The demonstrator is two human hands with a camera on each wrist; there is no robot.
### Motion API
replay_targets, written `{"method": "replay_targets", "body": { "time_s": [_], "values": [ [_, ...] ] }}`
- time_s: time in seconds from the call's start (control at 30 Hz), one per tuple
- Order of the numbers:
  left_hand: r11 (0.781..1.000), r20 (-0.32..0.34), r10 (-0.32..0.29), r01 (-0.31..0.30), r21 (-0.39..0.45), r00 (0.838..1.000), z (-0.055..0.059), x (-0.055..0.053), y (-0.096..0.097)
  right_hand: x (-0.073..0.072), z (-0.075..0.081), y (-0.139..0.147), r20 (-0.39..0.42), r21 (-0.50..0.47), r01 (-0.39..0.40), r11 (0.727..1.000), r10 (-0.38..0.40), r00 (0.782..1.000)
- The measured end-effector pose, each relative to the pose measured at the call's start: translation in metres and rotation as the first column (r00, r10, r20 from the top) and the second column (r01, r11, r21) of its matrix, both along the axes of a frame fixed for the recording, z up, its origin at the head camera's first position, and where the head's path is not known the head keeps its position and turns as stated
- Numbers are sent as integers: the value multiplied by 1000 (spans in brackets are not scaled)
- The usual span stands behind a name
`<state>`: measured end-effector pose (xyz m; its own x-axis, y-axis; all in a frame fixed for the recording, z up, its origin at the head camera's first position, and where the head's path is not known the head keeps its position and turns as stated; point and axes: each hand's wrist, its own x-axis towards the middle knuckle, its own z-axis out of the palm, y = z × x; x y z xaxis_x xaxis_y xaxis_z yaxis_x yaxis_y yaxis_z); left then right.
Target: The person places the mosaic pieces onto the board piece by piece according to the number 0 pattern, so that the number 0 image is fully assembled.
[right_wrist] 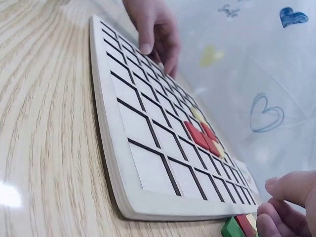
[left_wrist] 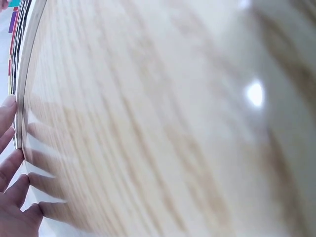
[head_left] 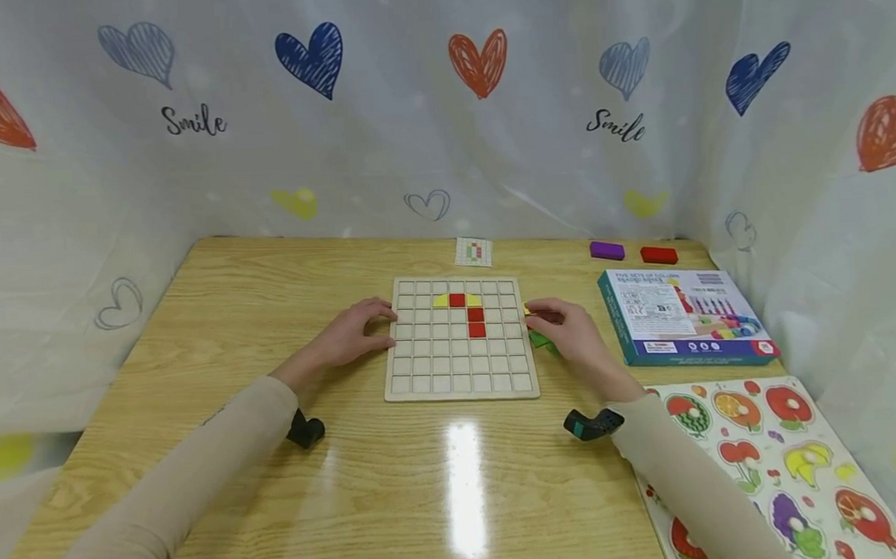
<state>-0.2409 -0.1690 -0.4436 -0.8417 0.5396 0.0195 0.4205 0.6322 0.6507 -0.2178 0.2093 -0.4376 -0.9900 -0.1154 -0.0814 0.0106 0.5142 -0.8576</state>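
A wooden grid board (head_left: 428, 339) lies in the middle of the table. Set in its cells are several red squares (head_left: 477, 329) and two yellow pieces (head_left: 440, 301). My left hand (head_left: 354, 332) rests its thumb and fingertips against the board's left edge; the left wrist view shows those fingers (left_wrist: 11, 170) spread along the rim. At the right edge, my right hand (head_left: 571, 337) hovers with loosely bent fingers over a small pile of loose pieces. A green piece (right_wrist: 232, 228) and a red piece (right_wrist: 245, 223) of that pile peek out beside its fingers; others are hidden beneath.
A small pattern card (head_left: 473, 252) lies beyond the board. Further right are a purple block (head_left: 607, 250), a red block (head_left: 659, 255) and a flat boxed toy set (head_left: 690, 315). A fruit puzzle board (head_left: 779, 457) sits at the near right, partly under my right arm.
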Motion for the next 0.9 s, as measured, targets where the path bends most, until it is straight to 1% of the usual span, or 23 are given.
{"method": "replay_targets", "body": {
  "time_s": [0.1, 0.23, 0.5, 0.67, 0.9],
  "values": [
    [1000, 1, 1, -1, -3, 1000, -1, -1, -1, 1, -2, 7, 26, -3, 19, 1000, -18, 999],
    [1000, 9, 2, -2, -4, 1000, -1, -2, -1, 1, -5, 13, 20, 21, 18, 1000, -18, 1000],
    [1000, 28, 6, -7, 6, 1000, 1, -1, -1, 0, -5, 14, 54, 8, 32, 999, -33, 998],
    [1000, 18, 4, -4, 2, 1000, -1, -2, -1, -1, -6, 15, 38, 30, 22, 999, -24, 999],
    [1000, 14, 3, -3, -7, 1000, -1, -3, -2, -2, -6, 22, 22, 71, 38, 997, -39, 999]
  ]
}}
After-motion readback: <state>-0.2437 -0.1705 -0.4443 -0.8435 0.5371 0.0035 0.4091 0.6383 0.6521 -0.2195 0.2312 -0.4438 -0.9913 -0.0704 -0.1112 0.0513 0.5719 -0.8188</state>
